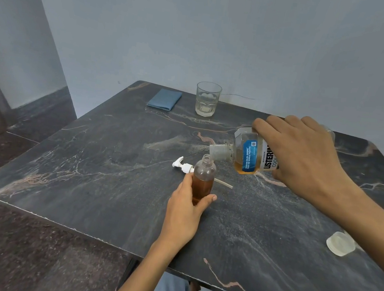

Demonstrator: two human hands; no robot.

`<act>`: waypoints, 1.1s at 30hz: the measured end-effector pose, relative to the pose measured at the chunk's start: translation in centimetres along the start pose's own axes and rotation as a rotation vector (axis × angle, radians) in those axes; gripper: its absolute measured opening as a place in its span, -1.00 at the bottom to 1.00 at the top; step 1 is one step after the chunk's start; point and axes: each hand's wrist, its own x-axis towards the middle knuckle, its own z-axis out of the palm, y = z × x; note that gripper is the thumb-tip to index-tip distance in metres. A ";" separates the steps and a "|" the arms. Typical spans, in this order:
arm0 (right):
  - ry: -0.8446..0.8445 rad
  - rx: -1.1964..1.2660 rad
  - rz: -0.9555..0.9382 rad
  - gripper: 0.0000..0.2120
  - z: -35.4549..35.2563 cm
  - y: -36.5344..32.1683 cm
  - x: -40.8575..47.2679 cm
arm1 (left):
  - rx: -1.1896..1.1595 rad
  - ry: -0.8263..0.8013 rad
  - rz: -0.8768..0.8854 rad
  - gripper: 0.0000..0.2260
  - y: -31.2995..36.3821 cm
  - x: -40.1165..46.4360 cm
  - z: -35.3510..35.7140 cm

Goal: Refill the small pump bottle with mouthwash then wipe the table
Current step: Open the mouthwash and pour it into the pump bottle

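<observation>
— While your left hand (184, 207) wraps the small pump bottle (203, 179), fingers and thumb curled round its lower half, where's it standing?
— Upright, mid table (91, 156), uncapped, approx half full of amber liquid.
— And your right hand (307, 155)?
— Gripping the mouthwash bottle (248, 154) from above, tipped sideways, mouth just over the small bottle's neck.
— Other bits?
— Pump head (183, 166) lying behind the bottle; cap (340, 243) at right; folded blue cloth (164, 99) and glass (207, 99) at the far edge.

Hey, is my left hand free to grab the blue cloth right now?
Probably not yet: the left hand grips the small pump bottle while the mouthwash bottle tips over it. The blue cloth lies unobstructed at the far edge.
</observation>
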 end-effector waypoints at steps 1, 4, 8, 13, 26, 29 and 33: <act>-0.001 -0.001 0.000 -0.34 0.0 0.0 0.0 | -0.001 0.000 0.001 -0.61 0.0 0.0 0.0; -0.006 0.005 -0.006 -0.33 0.0 0.0 0.0 | -0.004 -0.002 0.004 -0.61 0.1 0.0 0.0; -0.010 0.005 -0.008 -0.33 -0.2 0.0 0.0 | 0.000 -0.002 0.003 -0.63 0.1 0.0 0.0; -0.003 0.017 -0.008 -0.33 -0.1 0.0 0.0 | -0.005 0.004 0.006 -0.64 0.2 -0.1 -0.1; 0.012 0.038 -0.014 -0.36 -0.2 0.0 0.1 | 0.002 -0.010 -0.030 -0.50 0.7 -0.2 -0.3; 0.007 0.028 -0.017 -0.33 -0.3 0.0 0.1 | 0.001 -0.007 -0.025 -0.52 0.7 -0.2 -0.3; -0.010 0.014 -0.016 -0.32 -0.4 0.0 0.2 | 0.002 -0.001 -0.024 -0.53 0.7 -0.2 -0.2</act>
